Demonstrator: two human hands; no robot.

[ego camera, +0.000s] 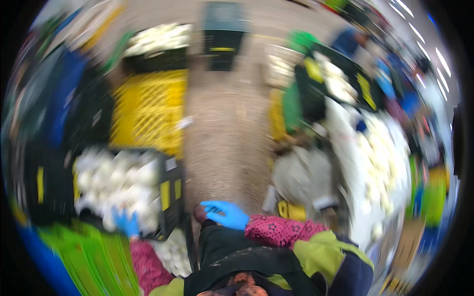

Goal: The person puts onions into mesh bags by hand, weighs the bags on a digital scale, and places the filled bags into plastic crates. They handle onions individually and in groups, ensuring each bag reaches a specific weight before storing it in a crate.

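My left hand [126, 221], in a blue glove, reaches down with spread fingers onto white round vegetables [118, 181] that look like peeled onions. They fill a black crate [171, 192] with yellow marks on its side. Whether the fingers grip one of them is hard to tell through the blur. My right hand [226, 214], gloved in blue too, hovers above the floor in front of my body with its fingers partly extended. Nothing shows in it. More white vegetables [174, 251] lie in a lower container beside my left forearm.
Yellow crates [152, 107] and a black crate of white vegetables [157, 42] line the left. A dark bin [223, 40] stands ahead on the floor [218, 140]. At right, a white-covered table [342, 148] bears pale vegetables. A person [385, 77] works beyond it. Green crates [89, 255] stand lower left.
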